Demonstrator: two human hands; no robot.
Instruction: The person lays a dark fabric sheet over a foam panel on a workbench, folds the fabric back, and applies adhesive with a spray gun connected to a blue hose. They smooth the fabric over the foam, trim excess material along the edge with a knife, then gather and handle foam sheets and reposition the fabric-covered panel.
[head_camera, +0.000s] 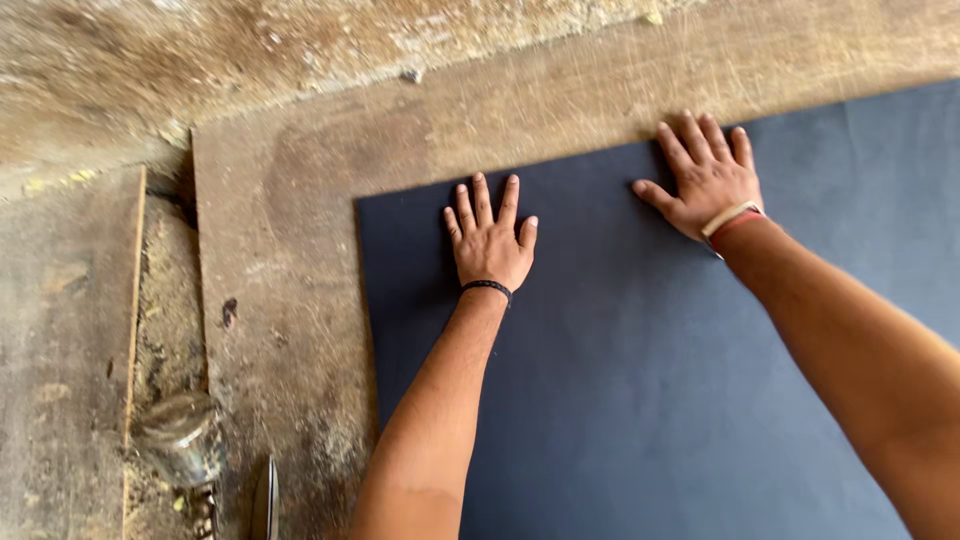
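Both palms are flat on the dark sheet (640, 380) lying on the worn wooden board (290, 250), and I'd say even downward pressure with spread fingers is the way to smooth it (no bunching near the top edge). Left hand (488, 240) and right hand (705, 180) are open, gripping nothing, the sheet directly under all 10 fingers, right fingertips at its top edge.

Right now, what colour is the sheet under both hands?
Dark navy blue, plain, no pattern: the sheet shows best in the head view.
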